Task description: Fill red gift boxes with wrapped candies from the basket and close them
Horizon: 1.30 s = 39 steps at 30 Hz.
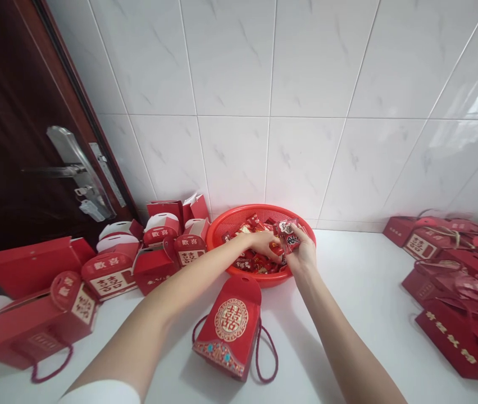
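Observation:
My right hand (305,252) is closed on a red wrapped candy (288,233) with dark and white lettering, over the right side of a red plastic basket (218,217). Reaching across from the left, my left hand (264,243) is in the basket, its fingers apart among the wrapped candies (245,264); some fingertips are partly hidden. In front of the basket stands a red gift box (231,320) with a gold round emblem, its top flap raised and dark red cord loops at its sides.
On the left stand several red boxes (110,268), some with open lids, near a dark door (7,112) with a metal handle. More red boxes (453,331) are grouped on the right of the white table (348,269). A tiled wall (234,157) rises behind.

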### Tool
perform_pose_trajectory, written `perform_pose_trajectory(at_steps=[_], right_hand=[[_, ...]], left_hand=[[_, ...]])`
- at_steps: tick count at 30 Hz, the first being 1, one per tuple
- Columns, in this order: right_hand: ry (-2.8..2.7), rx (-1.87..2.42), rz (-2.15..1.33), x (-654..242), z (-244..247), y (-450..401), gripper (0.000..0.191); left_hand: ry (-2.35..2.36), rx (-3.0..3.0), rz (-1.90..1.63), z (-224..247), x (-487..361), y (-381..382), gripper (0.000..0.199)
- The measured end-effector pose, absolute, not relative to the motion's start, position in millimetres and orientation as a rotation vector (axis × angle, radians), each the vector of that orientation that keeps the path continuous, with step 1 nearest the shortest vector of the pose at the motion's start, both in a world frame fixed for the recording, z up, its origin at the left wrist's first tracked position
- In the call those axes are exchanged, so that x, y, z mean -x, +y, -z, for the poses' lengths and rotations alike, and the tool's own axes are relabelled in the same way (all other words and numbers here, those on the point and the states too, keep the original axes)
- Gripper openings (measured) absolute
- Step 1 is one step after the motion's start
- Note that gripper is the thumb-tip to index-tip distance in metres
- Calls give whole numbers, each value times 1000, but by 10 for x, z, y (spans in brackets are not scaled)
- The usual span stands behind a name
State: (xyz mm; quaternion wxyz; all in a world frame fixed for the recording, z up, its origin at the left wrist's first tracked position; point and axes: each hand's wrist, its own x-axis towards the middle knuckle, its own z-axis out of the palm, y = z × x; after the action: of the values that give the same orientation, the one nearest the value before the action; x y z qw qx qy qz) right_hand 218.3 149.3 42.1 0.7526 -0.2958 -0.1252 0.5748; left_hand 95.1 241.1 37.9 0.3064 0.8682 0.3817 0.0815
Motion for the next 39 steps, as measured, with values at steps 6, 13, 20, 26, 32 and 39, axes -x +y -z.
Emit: perform_pose_trajectory(at_steps=[6,13,20,26,32,39], right_hand=[[-277,628,-1249,-2164,-407,1501,11],[-310,606,-1271,-2189,-370,1525,15],[-299,599,-1266,-2192,-375,1523,15],[-304,616,-1253,-2191,-364,1533,12],[-295,647,-1237,-2172,-407,1505,14],[-244,684,-1235,-2158,-450,1476,10]], left_hand=[[1326,-2429,-161,-387,-756,2538,34],[1172,-2455,-116,-414,-855,2420,19],[990,-2376,-58,-394,-965,2295,27],[1028,-2192,-288,-376,-898,2384,20],[980,-1931,-493,-435,-865,2440,21],[958,-1760,-590,-472,-789,2494,14]])
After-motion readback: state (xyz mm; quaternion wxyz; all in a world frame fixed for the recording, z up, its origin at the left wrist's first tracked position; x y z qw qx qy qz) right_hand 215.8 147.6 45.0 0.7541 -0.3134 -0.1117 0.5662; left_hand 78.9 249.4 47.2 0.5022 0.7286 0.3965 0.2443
